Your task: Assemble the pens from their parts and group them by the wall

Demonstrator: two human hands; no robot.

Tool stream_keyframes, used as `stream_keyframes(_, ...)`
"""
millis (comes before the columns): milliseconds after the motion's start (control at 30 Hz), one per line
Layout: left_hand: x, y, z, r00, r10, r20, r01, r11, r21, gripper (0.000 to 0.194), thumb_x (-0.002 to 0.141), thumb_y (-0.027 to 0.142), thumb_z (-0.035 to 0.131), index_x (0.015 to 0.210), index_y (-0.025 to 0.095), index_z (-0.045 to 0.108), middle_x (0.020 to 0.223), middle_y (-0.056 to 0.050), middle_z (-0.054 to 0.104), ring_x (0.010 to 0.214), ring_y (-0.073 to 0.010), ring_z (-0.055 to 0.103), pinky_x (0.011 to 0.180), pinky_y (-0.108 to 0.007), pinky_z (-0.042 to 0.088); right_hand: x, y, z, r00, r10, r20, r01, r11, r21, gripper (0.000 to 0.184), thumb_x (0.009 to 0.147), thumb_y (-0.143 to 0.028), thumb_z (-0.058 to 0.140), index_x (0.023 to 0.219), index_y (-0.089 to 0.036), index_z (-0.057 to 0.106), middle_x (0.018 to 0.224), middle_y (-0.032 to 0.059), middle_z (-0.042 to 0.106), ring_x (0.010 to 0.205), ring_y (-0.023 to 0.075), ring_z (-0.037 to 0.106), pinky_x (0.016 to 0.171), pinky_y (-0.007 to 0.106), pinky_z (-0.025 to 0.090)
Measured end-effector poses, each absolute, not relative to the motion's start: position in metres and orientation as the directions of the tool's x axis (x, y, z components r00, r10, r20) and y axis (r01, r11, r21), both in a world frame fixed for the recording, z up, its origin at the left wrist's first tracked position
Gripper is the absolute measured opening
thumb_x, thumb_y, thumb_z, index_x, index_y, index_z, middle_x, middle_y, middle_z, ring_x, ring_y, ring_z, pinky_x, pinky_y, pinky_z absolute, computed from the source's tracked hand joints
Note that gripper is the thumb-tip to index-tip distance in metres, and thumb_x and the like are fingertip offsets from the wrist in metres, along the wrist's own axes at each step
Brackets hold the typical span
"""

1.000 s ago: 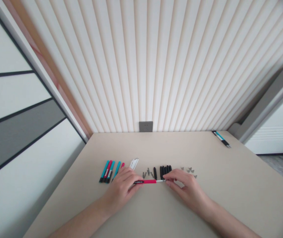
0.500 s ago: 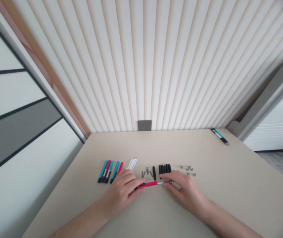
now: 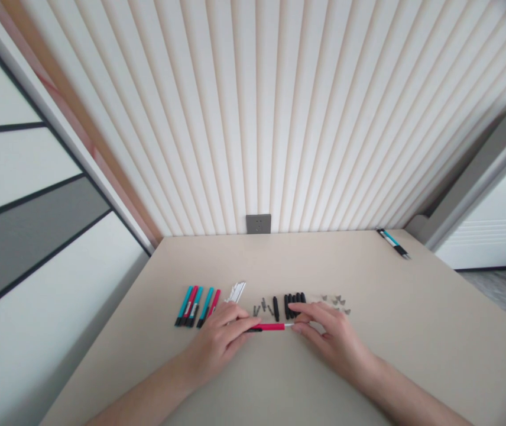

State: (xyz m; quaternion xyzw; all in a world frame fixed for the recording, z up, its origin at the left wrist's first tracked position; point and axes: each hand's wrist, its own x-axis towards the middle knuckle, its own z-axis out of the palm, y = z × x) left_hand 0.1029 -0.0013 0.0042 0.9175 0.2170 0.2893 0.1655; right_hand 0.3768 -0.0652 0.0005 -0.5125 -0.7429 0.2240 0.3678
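My left hand (image 3: 223,332) is closed round the black-clipped end of a red pen barrel (image 3: 272,326), which lies level and points right. A short length of thin white pen refill (image 3: 289,325) sticks out of the barrel's right end. My right hand (image 3: 324,324) pinches the refill's outer end between thumb and fingers; its tip is hidden there. Just behind the right fingers stand a row of black pen grips (image 3: 291,306) and one separate black grip (image 3: 276,309). White refills (image 3: 236,292) lie behind my left hand, partly covered.
Blue and red pen barrels (image 3: 190,306) lie at the left. Small springs (image 3: 263,305) are in the middle, and grey cone tips (image 3: 338,299) at the right. Two pens (image 3: 393,243) lie at the table's back right corner. A socket (image 3: 258,223) is on the ribbed wall.
Less of the refill shows outside the red barrel now. The barrel has become more level and shifted slightly right, and my right fingers are closer to its end.
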Motion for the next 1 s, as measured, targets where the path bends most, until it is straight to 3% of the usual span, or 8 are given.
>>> stream_keyframes(233,0.103,0.001,0.001,0.745,0.509,0.432,0.304,-0.834,0.460,0.024,0.096,0.016,0.053,0.117,0.019,0.064,0.093,-0.007,0.066,0.087,-0.0189,0.060,0.083,-0.032,0.049,0.376,-0.066,0.000,-0.250,0.923,0.291,0.603,0.384,-0.699,0.029,0.100,-0.034,0.047,0.120,-0.023,0.063,0.082,0.0041,0.074,0.083,0.0202,0.065,0.078,0.032,0.051)
stream_keyframes(500,0.102,0.000,0.000,0.575,0.669,0.472,0.398,-0.732,0.553,0.021,0.098,0.017,0.050,0.114,0.021,0.062,0.099,-0.005,0.066,0.094,-0.0176,0.062,0.090,-0.030,0.048,0.379,-0.059,-0.001,-0.134,0.929,0.344,0.671,0.341,-0.658,0.033,0.102,-0.025,0.035,0.128,-0.021,0.056,0.110,0.0092,0.070,0.101,0.0209,0.063,0.089,0.035,0.050)
stream_keyframes(733,0.101,0.006,0.000,0.422,0.776,0.468,0.469,-0.629,0.621,0.016,0.097,0.021,0.050,0.107,0.021,0.062,0.101,-0.004,0.065,0.095,-0.0177,0.061,0.085,-0.028,0.048,0.359,-0.042,-0.005,-0.301,0.890,0.342,0.793,0.433,-0.428,0.040,0.091,-0.029,0.059,0.131,-0.024,0.056,0.129,0.0089,0.062,0.121,0.0272,0.052,0.104,0.047,0.039)
stream_keyframes(1000,0.102,0.005,0.002,0.426,0.779,0.460,0.470,-0.625,0.623,0.017,0.097,0.019,0.050,0.107,0.021,0.063,0.100,-0.004,0.065,0.094,-0.0172,0.060,0.084,-0.027,0.048,0.354,-0.042,-0.006,-0.360,0.871,0.334,0.764,0.481,-0.430,0.043,0.089,-0.028,0.066,0.131,-0.028,0.056,0.124,0.0060,0.066,0.119,0.0264,0.053,0.110,0.054,0.032)
